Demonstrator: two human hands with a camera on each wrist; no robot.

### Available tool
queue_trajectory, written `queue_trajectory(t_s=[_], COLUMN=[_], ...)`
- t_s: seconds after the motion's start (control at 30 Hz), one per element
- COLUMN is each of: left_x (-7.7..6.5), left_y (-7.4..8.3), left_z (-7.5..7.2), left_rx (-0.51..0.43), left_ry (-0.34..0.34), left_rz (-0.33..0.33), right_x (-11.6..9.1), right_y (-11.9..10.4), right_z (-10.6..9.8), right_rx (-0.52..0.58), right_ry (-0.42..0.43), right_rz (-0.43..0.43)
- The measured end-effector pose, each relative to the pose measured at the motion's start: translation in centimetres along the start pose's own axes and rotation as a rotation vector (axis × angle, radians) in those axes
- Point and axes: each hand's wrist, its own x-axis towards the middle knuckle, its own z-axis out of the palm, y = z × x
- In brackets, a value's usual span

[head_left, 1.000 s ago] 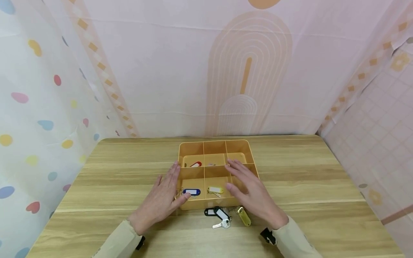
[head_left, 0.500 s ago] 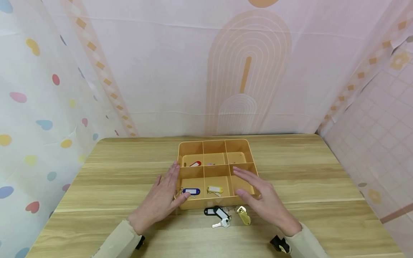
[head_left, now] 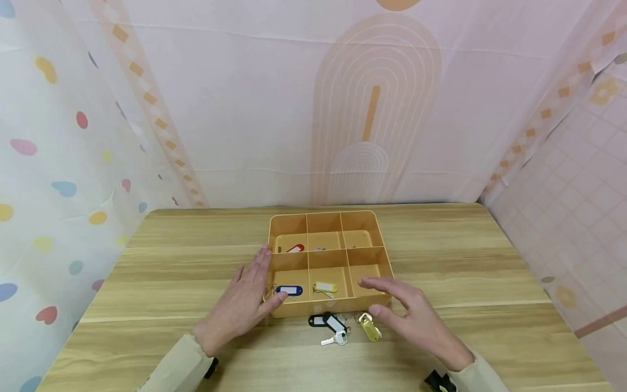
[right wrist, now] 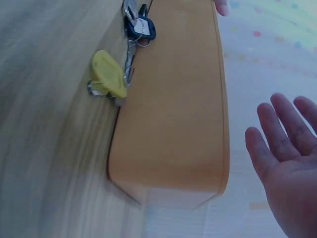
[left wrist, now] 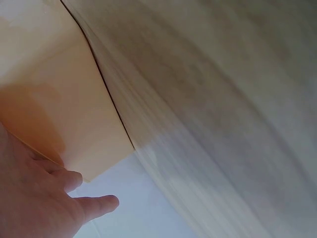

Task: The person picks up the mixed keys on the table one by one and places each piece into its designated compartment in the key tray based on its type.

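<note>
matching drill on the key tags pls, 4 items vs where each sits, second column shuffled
Things:
1. blue tag
2. red tag
3. yellow tag
4. gold tag

Places:
A. far-left compartment of the tray
B. on the table, in front of the tray
C. near-left compartment
D. near-middle compartment

Pairs: 1-C, 2-A, 3-D, 4-B
</note>
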Motion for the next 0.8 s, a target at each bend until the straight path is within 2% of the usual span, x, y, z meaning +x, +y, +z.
queue_trajectory(t_s=[0.27,0.47,0.63,0.8], left_x=[0.0,0.0,-0.1,0.0], left_y=[0.0,-0.1,-0.1,-0.1], left_z=[0.0,0.0,0.1,0.1], left_rx=[-0.006,-0.013,-0.011,-0.006], left_ry=[-0.009,-0.01,-0.003,0.008], left_rz=[-0.004,-0.006,-0.001,0.005], right_x=[-1.3,-2.0,-2.4,-2.5], right_y=[0.4,0.9,1.4,1.7], right_z=[-0.6,-0.4,0.0,0.1], right_rx=[0.041,0.066,0.024,-0.019], right_ry=[-0.134,-0.224,-0.294,-0.365], right_rz=[0.045,0.062,0.076,0.154])
